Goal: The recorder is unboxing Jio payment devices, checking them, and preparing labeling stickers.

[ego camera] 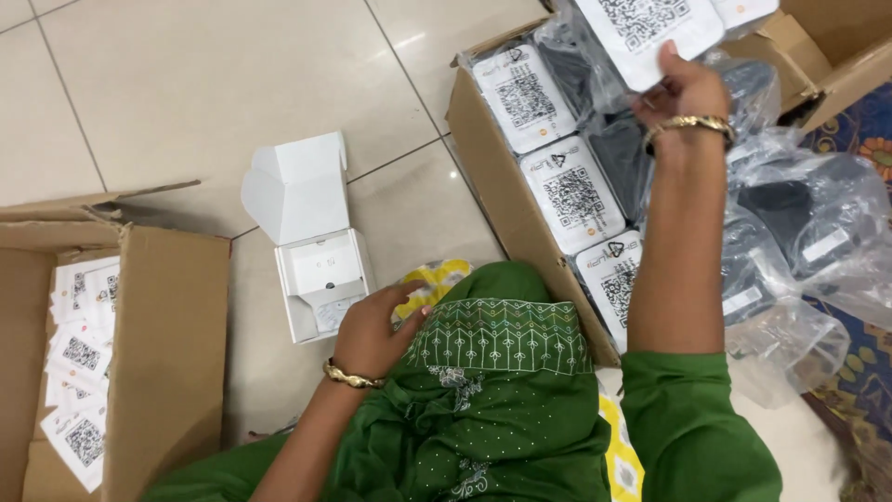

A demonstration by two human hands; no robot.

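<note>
Right hand [681, 88]: raised at the upper right of the frame, fingers clamped on the lower edge of a bagged pack [648, 25] with a white label; a gold bangle [688, 125] sits on the wrist.
Pack: held up at the top edge of the frame, above the right carton [506, 200], partly cut off by the frame.
Right carton: open, brown, running from centre to upper right; more bagged dark packs with white labels [573, 194] lie in a row along its left wall, loose clear bags [799, 279] spilling at the right.
Left hand [369, 330]: low centre, fingers curled together and resting on the lower edge of the white box [323, 279]; whether it grips the box I cannot tell.
White box: small, open, lid flipped up, standing on the tiled floor [186, 84] left of centre, a pale insert inside.
Left carton [167, 353]: brown, at the lower left, holding loose white label cards [82, 372].
Clothing: green embroidered cloth [492, 390] fills the lower centre.
</note>
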